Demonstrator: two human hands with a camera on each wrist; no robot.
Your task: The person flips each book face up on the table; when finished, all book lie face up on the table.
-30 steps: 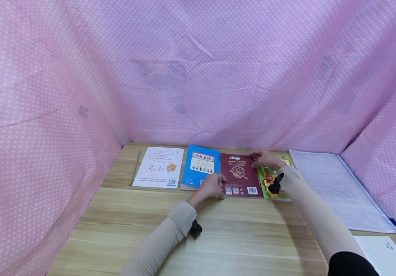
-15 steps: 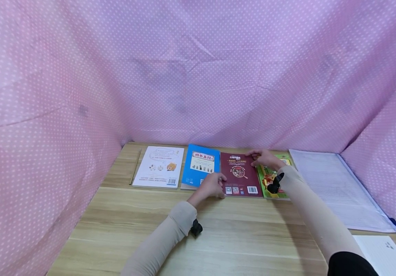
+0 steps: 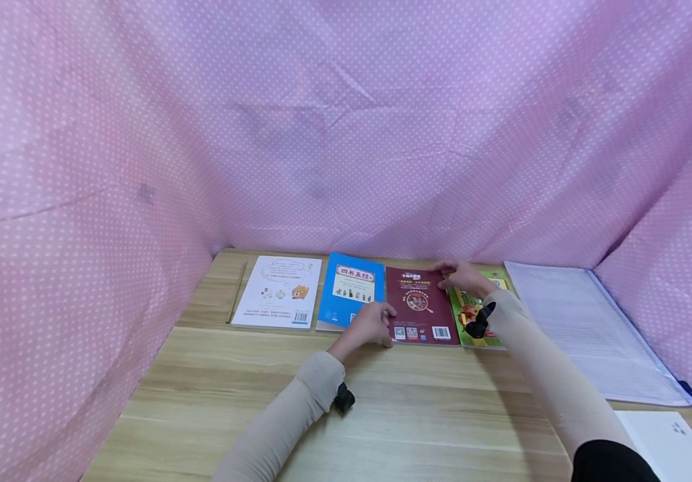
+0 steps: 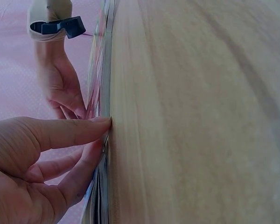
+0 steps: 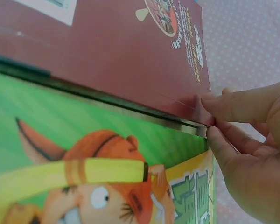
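Here, a person's two hands steady a maroon book (image 3: pixel 421 305) lying back cover up on a wooden table (image 3: pixel 418 408), fourth in a row of books set side by side along the far edge. The left hand (image 3: pixel 370 325) rests at the book's near left corner, its fingers (image 4: pixel 70 133) extended and pressing against the edge where cover meets tabletop, seemingly squaring it with the blue book (image 3: pixel 350 290) beside it. The right hand (image 3: pixel 463 276) pinches the far right corner between thumb and fingertips (image 5: pixel 242 105), just where the maroon cover overlaps a green cartoon book (image 3: pixel 477 309); whether it is lifting the cover or only holding it cannot be told from the wrist view. A white book (image 3: pixel 279 292) lies at the row's left end, a mesh document pouch (image 3: pixel 587 328) to the right, all within pink dotted fabric (image 3: pixel 141 134). Compared with half a second and a second earlier, hands and books sit practically unchanged.
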